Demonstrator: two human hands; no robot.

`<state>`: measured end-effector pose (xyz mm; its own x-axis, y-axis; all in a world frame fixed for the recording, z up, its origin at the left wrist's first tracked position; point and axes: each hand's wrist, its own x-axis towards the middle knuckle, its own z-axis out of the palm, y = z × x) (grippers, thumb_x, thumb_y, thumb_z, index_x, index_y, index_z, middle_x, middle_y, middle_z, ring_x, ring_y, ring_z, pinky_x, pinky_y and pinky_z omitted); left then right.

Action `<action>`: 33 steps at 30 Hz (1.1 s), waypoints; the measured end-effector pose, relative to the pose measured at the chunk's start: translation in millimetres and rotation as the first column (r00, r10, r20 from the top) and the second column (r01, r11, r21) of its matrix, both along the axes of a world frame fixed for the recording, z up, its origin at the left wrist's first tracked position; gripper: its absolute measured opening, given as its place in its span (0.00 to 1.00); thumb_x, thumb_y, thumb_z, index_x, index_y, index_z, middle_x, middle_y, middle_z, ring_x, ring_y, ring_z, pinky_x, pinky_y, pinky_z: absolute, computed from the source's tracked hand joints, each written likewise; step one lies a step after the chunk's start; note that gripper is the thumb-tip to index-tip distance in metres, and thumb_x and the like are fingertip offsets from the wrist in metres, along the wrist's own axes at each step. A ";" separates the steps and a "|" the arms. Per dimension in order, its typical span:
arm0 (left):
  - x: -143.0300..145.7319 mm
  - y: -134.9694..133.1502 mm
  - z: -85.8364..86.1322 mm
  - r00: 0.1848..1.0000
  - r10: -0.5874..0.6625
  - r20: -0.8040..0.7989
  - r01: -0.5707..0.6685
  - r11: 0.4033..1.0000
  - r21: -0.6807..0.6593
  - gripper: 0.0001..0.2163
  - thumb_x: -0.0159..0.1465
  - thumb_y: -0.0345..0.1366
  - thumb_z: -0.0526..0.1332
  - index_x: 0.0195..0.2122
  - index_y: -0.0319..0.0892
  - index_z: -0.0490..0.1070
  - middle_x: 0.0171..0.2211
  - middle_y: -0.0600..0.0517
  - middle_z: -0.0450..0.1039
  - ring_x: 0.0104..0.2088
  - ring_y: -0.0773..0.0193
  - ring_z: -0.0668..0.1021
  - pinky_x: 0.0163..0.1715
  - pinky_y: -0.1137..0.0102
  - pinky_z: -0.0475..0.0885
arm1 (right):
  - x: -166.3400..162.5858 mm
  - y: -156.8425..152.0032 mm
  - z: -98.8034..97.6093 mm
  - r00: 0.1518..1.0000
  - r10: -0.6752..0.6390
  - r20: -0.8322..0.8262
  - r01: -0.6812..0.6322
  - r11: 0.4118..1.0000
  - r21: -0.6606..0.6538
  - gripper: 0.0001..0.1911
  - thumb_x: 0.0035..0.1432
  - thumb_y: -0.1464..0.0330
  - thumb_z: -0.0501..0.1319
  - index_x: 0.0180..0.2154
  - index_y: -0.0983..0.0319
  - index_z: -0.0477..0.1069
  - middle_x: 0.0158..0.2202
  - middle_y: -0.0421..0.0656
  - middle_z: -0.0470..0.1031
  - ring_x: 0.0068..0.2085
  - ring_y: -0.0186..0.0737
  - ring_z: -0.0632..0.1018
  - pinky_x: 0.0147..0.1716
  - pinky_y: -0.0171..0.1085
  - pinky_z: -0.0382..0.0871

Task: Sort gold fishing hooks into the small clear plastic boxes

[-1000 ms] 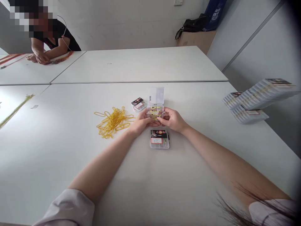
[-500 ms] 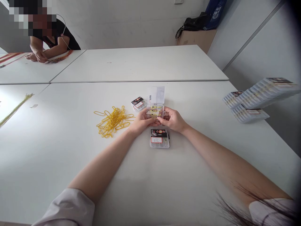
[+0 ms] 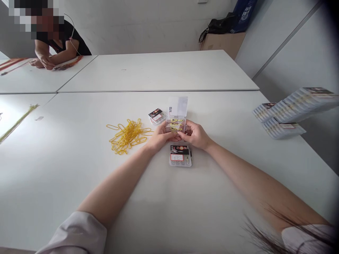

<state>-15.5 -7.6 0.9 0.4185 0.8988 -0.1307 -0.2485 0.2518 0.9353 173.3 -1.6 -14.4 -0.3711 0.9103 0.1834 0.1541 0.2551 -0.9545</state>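
Observation:
Between my two hands is a small clear plastic box (image 3: 176,121) with its lid (image 3: 178,106) raised at the back. Yellow pieces lie in its compartments, too small to name. My left hand (image 3: 162,137) grips the left side, and my right hand (image 3: 195,134) grips the right side, thumbs at the front edge. Just in front of my hands a closed box (image 3: 180,155) with a black label lies on the table. Behind my left hand are more closed boxes (image 3: 157,116), overlapping. Left of that hand is a loose pile of yellow loops (image 3: 128,135).
Stacks of similar clear boxes (image 3: 293,106) stand at the table's right edge. A thin yellow-green bundle (image 3: 19,122) lies at the far left. Across the tables, a person (image 3: 57,46) leans over reddish strands. A cardboard box (image 3: 222,45) with bags on it is by the wall.
Almost nothing differs. The whole view has shifted very slightly; both hands still hold the open box in the same place.

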 end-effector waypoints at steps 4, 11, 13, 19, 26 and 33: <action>0.8 0.7 -0.4 1.000 0.010 0.011 -0.010 1.000 0.011 0.21 0.52 0.34 0.71 0.45 0.39 0.68 0.29 0.53 0.79 0.28 0.66 0.81 0.35 0.70 0.76 | -0.4 -1.0 -0.6 1.000 0.005 0.013 -0.005 1.000 0.029 0.23 0.58 0.62 0.66 0.54 0.61 0.71 0.44 0.46 0.82 0.39 0.45 0.83 0.39 0.42 0.80; 2.0 2.7 -2.6 1.000 0.011 -0.008 -0.011 1.000 0.010 0.20 0.52 0.32 0.68 0.46 0.40 0.68 0.27 0.54 0.79 0.26 0.68 0.80 0.32 0.72 0.75 | -0.1 -2.9 -1.1 0.999 0.006 0.042 -0.008 0.999 0.050 0.23 0.58 0.61 0.66 0.54 0.60 0.71 0.44 0.45 0.82 0.40 0.45 0.83 0.37 0.40 0.80; 2.0 2.4 -2.4 1.000 0.012 -0.016 -0.011 1.000 0.016 0.19 0.52 0.32 0.68 0.45 0.40 0.68 0.27 0.54 0.79 0.26 0.68 0.80 0.32 0.72 0.75 | -0.1 -2.8 -1.3 0.999 0.000 0.049 -0.002 0.999 0.050 0.23 0.58 0.61 0.66 0.54 0.60 0.71 0.44 0.45 0.82 0.39 0.45 0.83 0.37 0.40 0.80; 0.0 1.6 -3.0 1.000 -0.003 -0.004 0.003 1.000 0.026 0.20 0.52 0.34 0.72 0.43 0.39 0.68 0.29 0.52 0.79 0.28 0.67 0.81 0.34 0.71 0.75 | -0.3 -1.3 -1.6 0.999 -0.017 0.035 0.016 1.000 0.021 0.23 0.57 0.61 0.66 0.53 0.61 0.71 0.42 0.46 0.82 0.38 0.44 0.84 0.37 0.41 0.80; 0.1 1.8 -5.2 1.000 -0.016 0.000 0.016 0.999 0.052 0.24 0.51 0.39 0.75 0.44 0.39 0.68 0.31 0.51 0.80 0.30 0.66 0.81 0.36 0.70 0.76 | -0.5 -1.2 -0.8 1.000 -0.016 -0.007 0.015 1.000 -0.024 0.20 0.56 0.62 0.67 0.49 0.61 0.73 0.40 0.45 0.82 0.38 0.45 0.84 0.39 0.42 0.81; -0.5 1.5 -5.5 0.999 -0.033 -0.004 0.033 0.998 0.058 0.25 0.51 0.41 0.76 0.45 0.38 0.68 0.31 0.51 0.80 0.30 0.65 0.82 0.37 0.68 0.77 | -1.9 -2.2 1.3 0.999 -0.017 -0.039 0.014 0.997 -0.076 0.20 0.53 0.63 0.68 0.48 0.61 0.73 0.40 0.45 0.82 0.38 0.46 0.84 0.40 0.44 0.82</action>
